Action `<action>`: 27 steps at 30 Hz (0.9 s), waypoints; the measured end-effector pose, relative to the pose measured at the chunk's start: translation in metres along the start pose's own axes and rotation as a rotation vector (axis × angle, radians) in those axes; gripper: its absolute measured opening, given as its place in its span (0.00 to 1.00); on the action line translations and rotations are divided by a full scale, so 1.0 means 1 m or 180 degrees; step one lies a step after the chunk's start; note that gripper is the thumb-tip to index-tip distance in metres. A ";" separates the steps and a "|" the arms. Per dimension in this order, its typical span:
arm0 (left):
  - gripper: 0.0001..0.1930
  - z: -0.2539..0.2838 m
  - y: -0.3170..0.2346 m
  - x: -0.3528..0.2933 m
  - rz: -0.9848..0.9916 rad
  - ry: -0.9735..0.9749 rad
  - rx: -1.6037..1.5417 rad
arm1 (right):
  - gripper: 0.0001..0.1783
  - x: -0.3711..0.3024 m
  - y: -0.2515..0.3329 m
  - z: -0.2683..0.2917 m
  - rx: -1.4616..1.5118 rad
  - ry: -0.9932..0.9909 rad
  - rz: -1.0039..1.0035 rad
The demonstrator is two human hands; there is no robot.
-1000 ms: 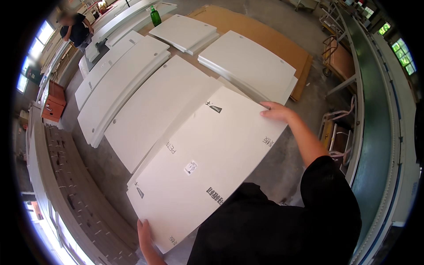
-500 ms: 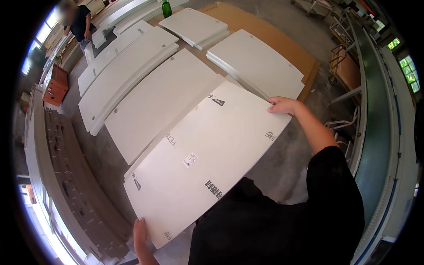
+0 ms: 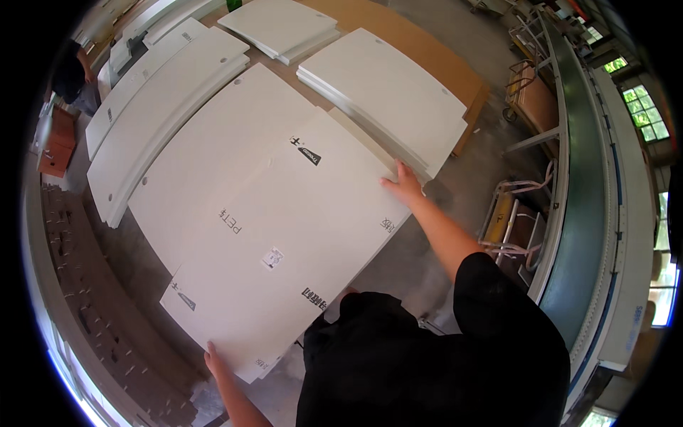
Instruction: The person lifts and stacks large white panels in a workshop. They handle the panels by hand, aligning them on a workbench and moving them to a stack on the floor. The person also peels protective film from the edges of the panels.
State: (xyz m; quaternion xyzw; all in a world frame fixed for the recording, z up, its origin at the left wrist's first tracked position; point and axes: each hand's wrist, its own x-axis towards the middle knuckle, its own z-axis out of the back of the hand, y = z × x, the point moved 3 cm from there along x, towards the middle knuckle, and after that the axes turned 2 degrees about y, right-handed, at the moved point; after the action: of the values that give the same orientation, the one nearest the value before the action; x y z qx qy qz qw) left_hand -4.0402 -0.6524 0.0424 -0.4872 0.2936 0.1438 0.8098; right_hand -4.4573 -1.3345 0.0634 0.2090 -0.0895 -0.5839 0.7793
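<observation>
Large white flat panel [image 3: 284,235], wrapped/boxed, w/ small printed marks and one label, held across body at waist level, tilted slightly.

Right hand [image 3: 403,186]: at far right edge of panel, near its upper corner. Fingers spread flat on top face, thumb side toward edge. Not clamped round anything as far as visible; pressing/steadying only. Grip under edge: cannot tell.

Left hand [image 3: 215,361]: at near left corner of panel, lower edge of view. Fingers curled onto edge, closed on panel. Underside contact hidden.

Panel position: lying over a second white sheet [image 3: 213,164] of similar shape, partly covering it; contact btwn the two cannot be told. Right corner close to stack of white boards [image 3: 384,92] resting on brown base board [image 3: 427,50]. More long white curved boards [image 3: 163,99] to upper left, another stack [image 3: 281,25] at top centre.

Surroundings: concrete floor [image 3: 420,263], cardboard honeycomb strip [image 3: 92,299] along left, green conveyor [image 3: 576,185] at right w/ trolley frame [image 3: 512,220] beside it. Another person [image 3: 71,71] at work far upper left, well apart.

Progress, judged: panel in both hands, roughly aligned w/ sheet beneath but offset toward operator. Not yet square on pile. Remaining: align edges, let down flat, release both hands. Several boards already laid out round the area.
</observation>
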 end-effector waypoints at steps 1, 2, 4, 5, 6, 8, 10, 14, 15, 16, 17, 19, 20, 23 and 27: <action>0.28 0.001 0.002 -0.005 0.0033 0.0090 -0.0263 | 0.43 -0.004 0.000 -0.002 0.0028 0.0045 -0.0141; 0.28 0.004 0.010 -0.004 0.0048 0.0136 -0.0566 | 0.44 -0.006 0.005 -0.002 0.0063 0.0090 -0.0252; 0.27 0.008 0.014 -0.007 0.0054 0.0095 -0.0468 | 0.41 -0.012 0.011 0.002 -0.0010 0.0031 -0.0309; 0.26 0.004 0.010 -0.009 0.0049 0.0087 -0.0418 | 0.40 -0.016 0.010 0.006 -0.0046 -0.0011 -0.0344; 0.26 0.005 0.013 -0.006 0.0080 0.0165 -0.0376 | 0.39 -0.024 0.005 0.008 -0.0010 0.0004 -0.0351; 0.25 0.020 0.015 0.004 0.0102 0.0318 -0.0303 | 0.37 -0.048 -0.008 0.001 0.0093 0.0007 -0.0346; 0.25 0.020 0.009 0.004 -0.0050 0.0342 -0.0258 | 0.34 -0.083 -0.021 -0.005 0.0075 -0.0439 -0.0174; 0.22 0.033 0.025 -0.003 -0.0138 0.0441 -0.0339 | 0.33 -0.142 -0.059 -0.005 0.0258 -0.0288 -0.0525; 0.22 0.036 0.034 -0.003 -0.0157 0.0444 -0.0326 | 0.35 -0.157 -0.071 -0.005 0.0429 -0.0220 -0.0612; 0.22 0.044 0.044 -0.011 -0.0167 0.0402 -0.0312 | 0.37 -0.170 -0.080 -0.004 0.0611 -0.0113 -0.0677; 0.21 0.051 0.054 -0.016 -0.0172 0.0357 -0.0302 | 0.38 -0.173 -0.089 -0.002 0.0789 0.0000 -0.0740; 0.21 0.041 0.049 -0.028 -0.0172 0.0504 -0.0317 | 0.40 -0.187 -0.103 0.010 0.1023 0.0353 -0.1279; 0.21 0.041 0.049 -0.033 -0.0139 0.0524 -0.0343 | 0.41 -0.193 -0.105 0.012 0.1160 0.0554 -0.1527; 0.21 0.042 0.054 -0.033 -0.0111 0.0479 -0.0352 | 0.44 -0.195 -0.103 0.010 0.0701 0.0445 -0.1510; 0.21 0.040 0.058 -0.026 -0.0052 0.0199 -0.0213 | 0.44 -0.166 -0.087 0.014 0.0826 0.0766 -0.1463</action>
State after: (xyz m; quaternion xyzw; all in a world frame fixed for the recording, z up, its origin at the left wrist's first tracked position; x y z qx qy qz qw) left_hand -4.0775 -0.5881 0.0321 -0.5207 0.3097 0.1316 0.7846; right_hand -4.5889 -1.2009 0.0555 0.3895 -0.0206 -0.6998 0.5984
